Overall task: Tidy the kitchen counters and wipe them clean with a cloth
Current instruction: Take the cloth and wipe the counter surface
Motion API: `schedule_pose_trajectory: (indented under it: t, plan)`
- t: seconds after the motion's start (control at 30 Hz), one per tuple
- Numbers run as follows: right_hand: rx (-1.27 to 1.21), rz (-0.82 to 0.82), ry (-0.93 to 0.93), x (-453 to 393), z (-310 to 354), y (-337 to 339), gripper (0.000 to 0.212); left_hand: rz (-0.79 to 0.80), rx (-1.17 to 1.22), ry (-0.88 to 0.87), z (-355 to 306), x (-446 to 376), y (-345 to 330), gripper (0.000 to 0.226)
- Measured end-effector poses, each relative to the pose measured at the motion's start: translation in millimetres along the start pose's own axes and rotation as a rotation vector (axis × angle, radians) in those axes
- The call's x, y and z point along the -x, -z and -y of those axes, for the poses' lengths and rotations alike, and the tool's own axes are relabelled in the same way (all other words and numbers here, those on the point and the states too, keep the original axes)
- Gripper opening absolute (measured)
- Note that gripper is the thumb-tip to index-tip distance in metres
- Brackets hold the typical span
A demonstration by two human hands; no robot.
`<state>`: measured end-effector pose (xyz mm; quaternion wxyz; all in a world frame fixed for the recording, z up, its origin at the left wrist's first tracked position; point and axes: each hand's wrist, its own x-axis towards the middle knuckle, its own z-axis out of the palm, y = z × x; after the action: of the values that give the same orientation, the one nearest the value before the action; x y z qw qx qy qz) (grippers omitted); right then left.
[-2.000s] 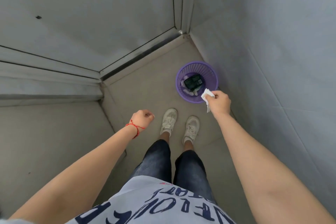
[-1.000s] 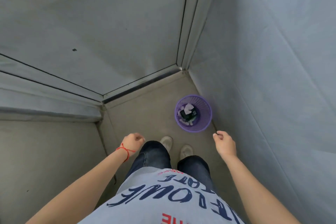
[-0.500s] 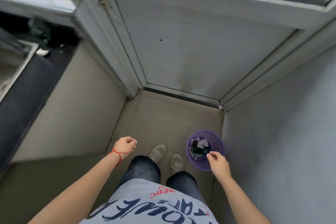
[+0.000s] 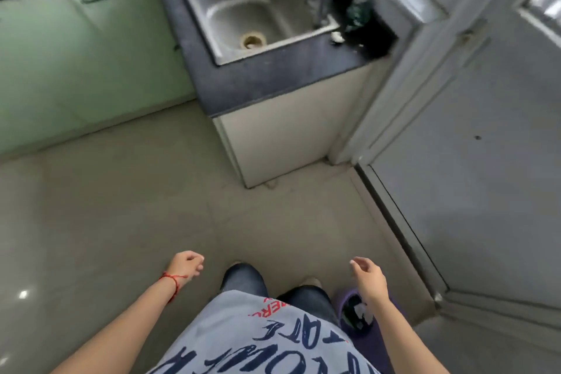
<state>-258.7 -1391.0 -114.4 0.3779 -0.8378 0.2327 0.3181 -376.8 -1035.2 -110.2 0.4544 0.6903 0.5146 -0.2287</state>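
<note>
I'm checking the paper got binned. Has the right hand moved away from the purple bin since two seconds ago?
Yes. The right hand then pinched white paper at the purple bin rim; now it holds nothing, fingers relaxed, above the bin on the sink side.

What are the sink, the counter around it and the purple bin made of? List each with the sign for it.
Sink: looks like brushed stainless steel, grey with soft reflections and a metal drain ring.
Counter: dark, smooth slab, possibly stone or laminate; the blur leaves it open.
Purple bin: likely plastic, judging by its uniform bright colour and thin rim, though mostly hidden behind the arm.
</note>
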Motion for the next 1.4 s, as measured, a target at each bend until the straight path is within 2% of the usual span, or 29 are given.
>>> schedule_pose_trajectory:
  t: [0.23, 0.43, 0.53, 0.7, 0.87, 1.03, 1.2, 1.3, 1.4]
  plan:
    - [0.241, 0.148, 0.1, -16.6, 86.6, -100.8, 0.026, -0.079, 0.301, 0.205, 82.6, -13.1, 66.7, 0.021]
    - [0.415, 0.264, 0.233, -19.3, 163.0, -165.9, 0.015, -0.167, 0.586, 0.327, 118.2, -19.3, 108.3, 0.013]
    - [0.495, 0.315, 0.288, -22.3, 199.7, -194.4, 0.012, -0.207, 0.714, 0.382, 128.1, -24.8, 120.5, 0.01]
    - [0.695, 0.447, 0.371, -29.7, 264.9, -250.0, 0.012, -0.319, 0.892, 0.487, 131.7, -34.0, 136.7, 0.02]
    - [0.845, 0.588, 0.48, -23.5, 343.3, -319.7, 0.013, -0.431, 0.945, 0.581, 133.1, -33.3, 141.9, 0.027]
    - [0.99, 0.673, 0.66, -6.4, 416.4, -394.8, 0.01, -0.454, 1.164, 0.665, 123.7, -28.2, 135.0, 0.017]
    - [1.1, 0.767, 0.754, 23.0, 448.9, -483.3, 0.01, -0.501, 1.328, 0.761, 134.1, -32.5, 139.8, 0.01]
    - [1.147, 0.835, 0.783, 49.1, 452.7, -539.4, 0.008, -0.514, 1.378, 0.809, 155.3, -41.9, 154.8, 0.009]
    - [1.142, 0.855, 0.78, 72.1, 453.6, -599.0, 0.015, -0.525, 1.417, 0.829, 185.4, -58.9, 181.3, 0.01]
